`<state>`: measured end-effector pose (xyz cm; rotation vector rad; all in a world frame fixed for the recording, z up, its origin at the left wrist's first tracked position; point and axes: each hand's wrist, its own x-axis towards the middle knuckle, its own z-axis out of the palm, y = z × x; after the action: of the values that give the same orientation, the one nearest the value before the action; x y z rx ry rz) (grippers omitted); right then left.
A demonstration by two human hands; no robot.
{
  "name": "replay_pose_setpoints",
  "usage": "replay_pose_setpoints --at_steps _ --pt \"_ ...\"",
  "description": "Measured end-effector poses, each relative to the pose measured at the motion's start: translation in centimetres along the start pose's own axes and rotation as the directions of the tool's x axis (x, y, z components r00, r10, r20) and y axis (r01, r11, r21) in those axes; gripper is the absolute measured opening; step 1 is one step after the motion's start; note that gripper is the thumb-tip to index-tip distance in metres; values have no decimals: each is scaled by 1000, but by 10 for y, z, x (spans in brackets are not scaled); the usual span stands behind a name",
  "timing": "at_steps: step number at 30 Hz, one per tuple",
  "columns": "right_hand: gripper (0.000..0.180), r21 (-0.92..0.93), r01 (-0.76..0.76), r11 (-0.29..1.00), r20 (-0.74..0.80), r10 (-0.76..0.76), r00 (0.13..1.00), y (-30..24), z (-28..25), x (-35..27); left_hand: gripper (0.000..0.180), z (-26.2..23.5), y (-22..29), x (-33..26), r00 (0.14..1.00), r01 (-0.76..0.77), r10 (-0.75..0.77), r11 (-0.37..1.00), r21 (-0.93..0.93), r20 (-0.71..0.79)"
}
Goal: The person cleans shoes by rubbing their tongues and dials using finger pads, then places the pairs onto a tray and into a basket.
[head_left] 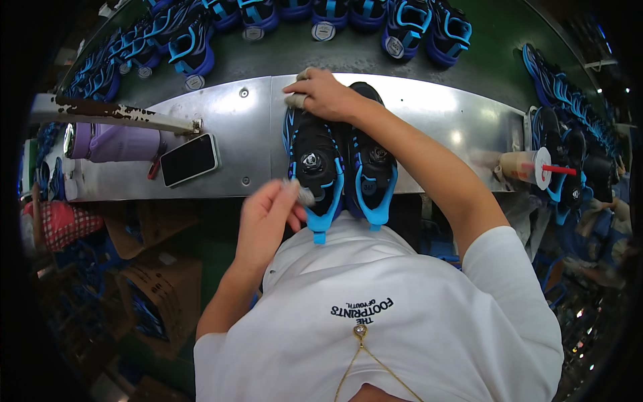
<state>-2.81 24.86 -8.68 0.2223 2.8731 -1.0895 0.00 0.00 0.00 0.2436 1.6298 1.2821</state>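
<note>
Two black sneakers with bright blue heel trim lie side by side, heels toward me, on the metal bench edge: a left sneaker [311, 157] and a right sneaker [375, 164]. Each has a round dial on its tongue. My right hand [327, 97] reaches across and curls over the left sneaker's toe, with beige covers on its fingertips. Beside that sneaker's heel opening, my left hand [268, 211] is closed in a pinch. Something pale and blurred shows at its fingertips, a finger cover or a small wad; I cannot tell which.
Left on the metal bench [234, 127] are a phone [189, 161], a purple tumbler [124, 142] and a worn metal bar [127, 114]. A drink cup [529, 166] with a red straw lies at the right. Several sneakers [408, 27] line the green surface beyond. Cardboard boxes [167, 288] stand below left.
</note>
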Motion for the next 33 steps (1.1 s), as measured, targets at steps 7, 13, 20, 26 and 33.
replay_pose_setpoints --at_steps 7,13,20,26,33 --pt "29 365 122 923 231 -216 949 -43 -65 -61 34 23 4 4 966 257 -203 788 -559 158" --pt "34 175 242 954 184 -273 944 -62 -44 -96 26 41 -4 9 988 150 -137 785 -601 67" --pt "24 229 135 964 234 -189 954 -57 -58 -92 23 44 -4 10 993 113 -113 791 -601 38" --pt "28 -9 79 997 84 -78 993 -54 -51 -88 30 49 -2 11 994 96 -108 813 -574 14" --pt "41 -55 94 994 -54 -97 994 -22 -20 -44 30 47 6 15 976 184 -216 844 -504 -5"
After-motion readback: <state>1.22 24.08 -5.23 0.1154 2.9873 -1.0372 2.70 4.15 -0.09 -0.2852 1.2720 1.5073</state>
